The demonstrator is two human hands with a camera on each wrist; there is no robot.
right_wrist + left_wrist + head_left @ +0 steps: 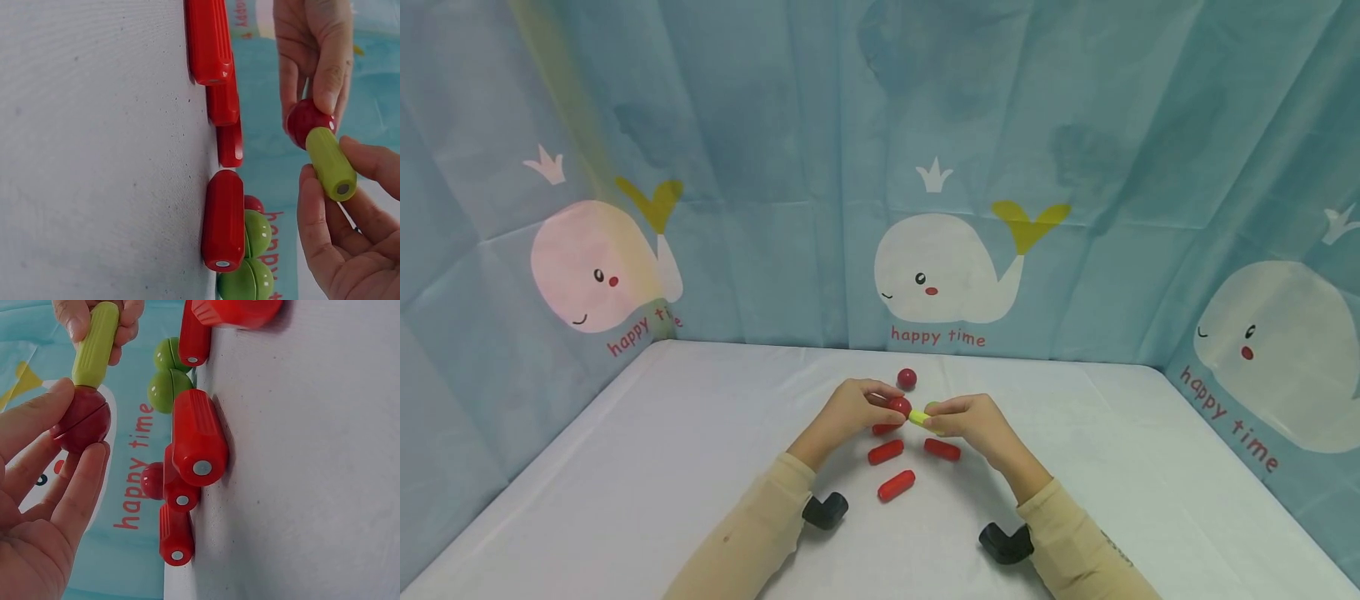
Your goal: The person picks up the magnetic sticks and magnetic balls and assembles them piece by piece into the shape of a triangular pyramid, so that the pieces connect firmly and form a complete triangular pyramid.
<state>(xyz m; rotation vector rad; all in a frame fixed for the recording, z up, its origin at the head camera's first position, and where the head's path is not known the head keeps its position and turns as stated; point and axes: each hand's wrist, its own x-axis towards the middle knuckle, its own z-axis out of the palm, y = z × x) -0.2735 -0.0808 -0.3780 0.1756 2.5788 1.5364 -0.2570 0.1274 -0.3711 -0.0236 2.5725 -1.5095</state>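
My left hand (850, 412) pinches a glossy red ball (81, 422) with a groove around its middle. The thumb and fingertips of my right hand (973, 423) hold a ribbed yellow-green stick (330, 161), which has a grey disc in its near end. The stick's other end touches the red ball, both raised off the table. Below the hands lie several red sticks (886, 452), some with silvery discs showing at their ends. Beyond them are two green balls (255, 278), mostly hidden by the right hand in the head view, and another red ball (907, 379).
A white cloth covers the table (700, 467). Behind it hangs a blue curtain (760, 267) printed with whales. A black curved piece (825, 511) sticks out by the left wrist, and a similar black piece (1006, 543) by the right.
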